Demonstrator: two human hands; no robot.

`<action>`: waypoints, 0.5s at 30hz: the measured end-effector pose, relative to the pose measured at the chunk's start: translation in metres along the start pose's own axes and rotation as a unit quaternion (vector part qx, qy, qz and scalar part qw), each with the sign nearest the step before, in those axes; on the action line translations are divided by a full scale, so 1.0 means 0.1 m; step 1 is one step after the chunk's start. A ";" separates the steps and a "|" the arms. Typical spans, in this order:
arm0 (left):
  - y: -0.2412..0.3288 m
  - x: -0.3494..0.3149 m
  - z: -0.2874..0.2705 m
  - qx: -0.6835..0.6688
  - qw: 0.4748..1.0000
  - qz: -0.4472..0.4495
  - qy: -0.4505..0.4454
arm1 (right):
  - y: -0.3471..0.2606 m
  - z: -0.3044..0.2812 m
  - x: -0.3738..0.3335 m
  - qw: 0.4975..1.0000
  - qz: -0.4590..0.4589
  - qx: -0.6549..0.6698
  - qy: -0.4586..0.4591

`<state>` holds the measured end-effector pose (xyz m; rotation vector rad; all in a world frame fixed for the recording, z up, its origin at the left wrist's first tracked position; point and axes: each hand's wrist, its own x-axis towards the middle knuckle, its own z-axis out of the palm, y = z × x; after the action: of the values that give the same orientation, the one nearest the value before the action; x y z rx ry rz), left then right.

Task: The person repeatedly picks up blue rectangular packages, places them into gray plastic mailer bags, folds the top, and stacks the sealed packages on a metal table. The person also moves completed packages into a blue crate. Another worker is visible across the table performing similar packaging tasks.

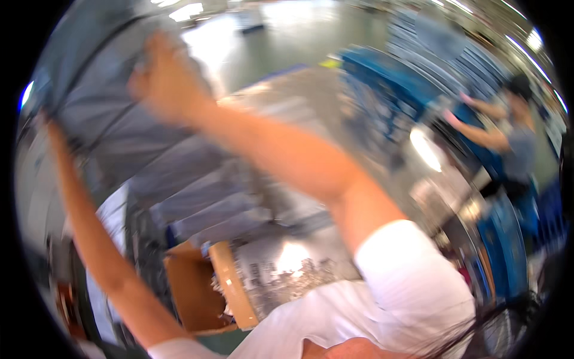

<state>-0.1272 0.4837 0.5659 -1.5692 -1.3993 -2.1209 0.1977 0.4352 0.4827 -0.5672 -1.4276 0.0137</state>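
Both my arms reach up and forward to a large grey bundle (95, 66) at the far left, crossed by dark cord-like lines. My right hand (170, 84) is on its right side, thumb and fingers bent in against the grey material, blurred by motion. My left hand (45, 122) is at the bundle's left edge, small and smeared, its fingers not readable. Below the bundle, several grey folded packs (197, 203) lie stacked in layers. An open cardboard box (191, 284) stands nearer to me, with small pale bits inside.
Shiny clear plastic sheeting (293, 257) lies beside the box. To the right, a person (514, 137) in a grey top and pink gloves works at blue equipment (388, 72). Another blue piece (502, 245) stands at the lower right. Grey floor (281, 30) stretches away behind.
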 end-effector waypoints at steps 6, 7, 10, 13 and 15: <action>-1.82 -2.92 -0.93 0.280 0.954 0.022 -0.102 | 1.16 -2.40 -3.21 0.891 0.041 -0.125 -0.435; -1.96 -3.63 -1.10 0.289 0.941 0.005 -0.177 | 1.63 -3.20 -3.73 0.851 0.247 -0.227 -0.405; -1.42 -5.62 -1.56 0.200 0.882 -0.142 -0.403 | 1.28 -5.61 -3.29 0.460 0.499 -0.592 -0.434; -0.53 -6.78 -1.48 0.232 0.794 -0.267 -0.495 | 0.67 -7.26 -3.23 0.348 0.409 -0.792 -0.289; -0.10 -7.09 -1.16 0.138 0.731 -0.331 -0.580 | 0.43 -7.97 -3.37 0.243 0.486 -0.789 -0.288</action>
<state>0.1003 0.1335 -0.0190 -2.6557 -2.7784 -0.7404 0.8987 0.0705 0.1271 -3.4503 -0.8946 -0.3098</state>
